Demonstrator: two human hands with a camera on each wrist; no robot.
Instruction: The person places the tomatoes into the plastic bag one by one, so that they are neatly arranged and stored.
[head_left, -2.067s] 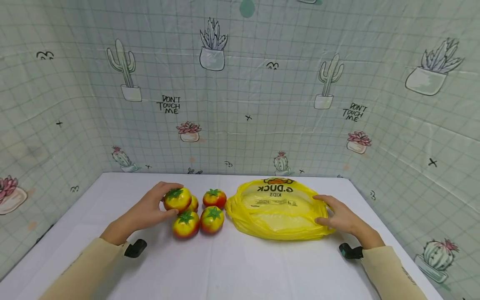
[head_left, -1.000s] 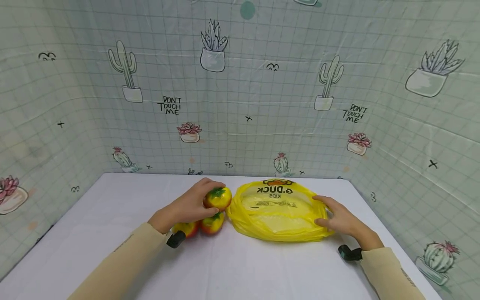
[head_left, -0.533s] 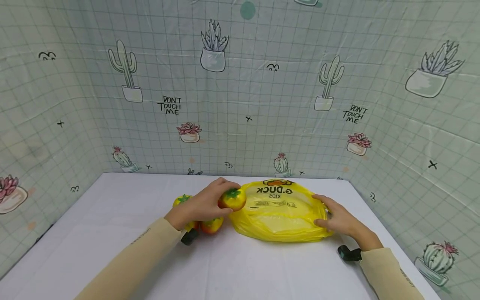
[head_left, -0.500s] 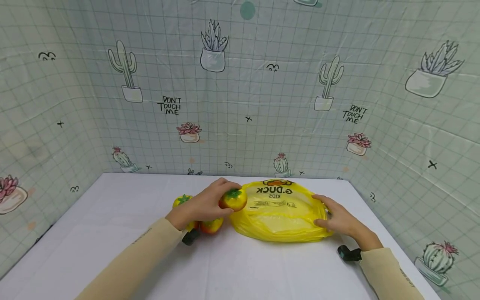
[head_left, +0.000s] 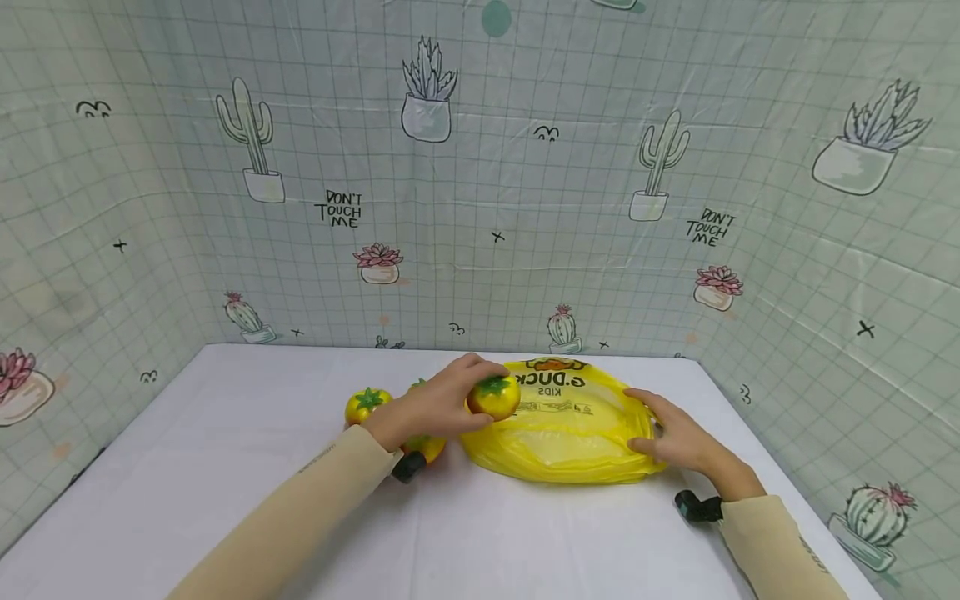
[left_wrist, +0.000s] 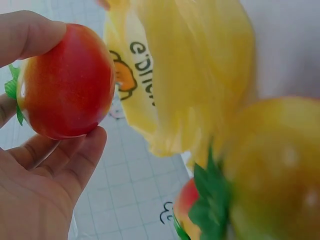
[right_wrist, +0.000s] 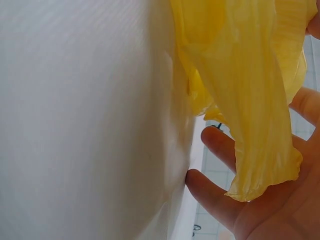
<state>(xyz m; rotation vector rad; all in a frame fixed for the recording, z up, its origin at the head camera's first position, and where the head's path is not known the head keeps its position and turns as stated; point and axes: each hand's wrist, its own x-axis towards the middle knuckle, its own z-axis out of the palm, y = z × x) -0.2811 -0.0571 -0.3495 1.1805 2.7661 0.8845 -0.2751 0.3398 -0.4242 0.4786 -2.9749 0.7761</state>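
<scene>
My left hand (head_left: pixel 446 400) grips a red and yellow tomato (head_left: pixel 495 397) with a green leafy top. In the left wrist view, thumb and fingertips pinch that tomato (left_wrist: pixel 70 82) from opposite sides. It overlaps the left part of a yellow plastic bag (head_left: pixel 562 442) lying on the table. At the bag's right end is my right hand (head_left: pixel 678 433), thumb and fingers spread wide with their tips at the plastic. A loose end of the bag (right_wrist: pixel 260 150) hangs across the palm in the right wrist view, where the fingers look extended.
Other tomatoes lie left of the bag: one tomato (head_left: pixel 367 402) shows plainly, while another tomato (head_left: pixel 429 448) is partly behind my left wrist. The white-covered table (head_left: pixel 495 542) ends at walls of printed cloth (head_left: pixel 480 183) at the back and sides.
My left hand has taken the tomato from the left of the group and carried it right, past the others, to the left part of the bag. The right hand stays almost still.
</scene>
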